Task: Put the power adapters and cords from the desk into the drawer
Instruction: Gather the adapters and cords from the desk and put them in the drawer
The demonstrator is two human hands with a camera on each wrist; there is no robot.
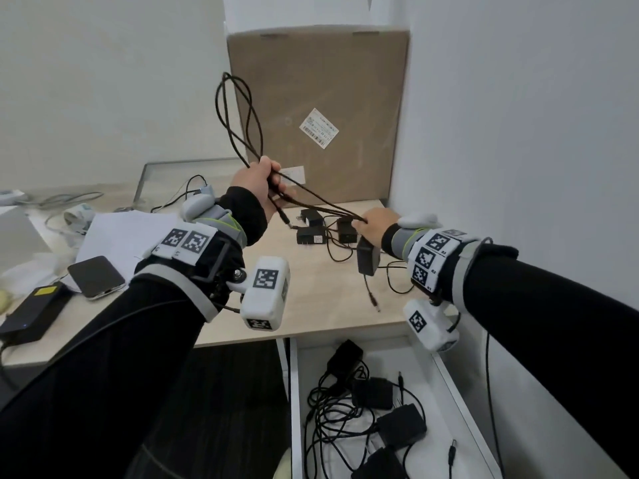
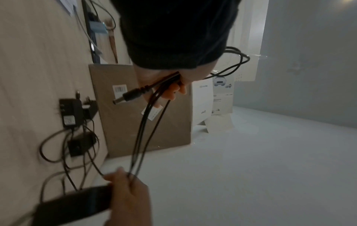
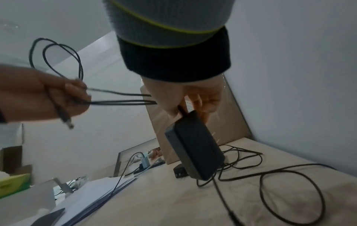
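Note:
My left hand (image 1: 264, 188) is raised over the desk (image 1: 311, 312) and grips a looped black cord (image 1: 238, 119); the cord's barrel plug (image 2: 131, 95) sticks out below the fingers. Strands run from it to my right hand (image 1: 373, 221), which pinches them. From that hand a black power adapter (image 1: 368, 259) hangs on the same cord, just above the desk. In the right wrist view the adapter (image 3: 195, 146) dangles tilted under the right hand (image 3: 193, 99). Three more black adapters (image 1: 311, 235) with thin cords lie on the desk behind. The white drawer (image 1: 449, 382) below stands open with several adapters (image 1: 401, 423) inside.
A tall cardboard box (image 1: 318, 133) leans on the wall behind the adapters. A white wall closes the right side. To the left lie papers (image 1: 128, 233), a phone (image 1: 96, 276), a black power brick with a yellow label (image 1: 33, 312) and grey cables (image 1: 69, 198).

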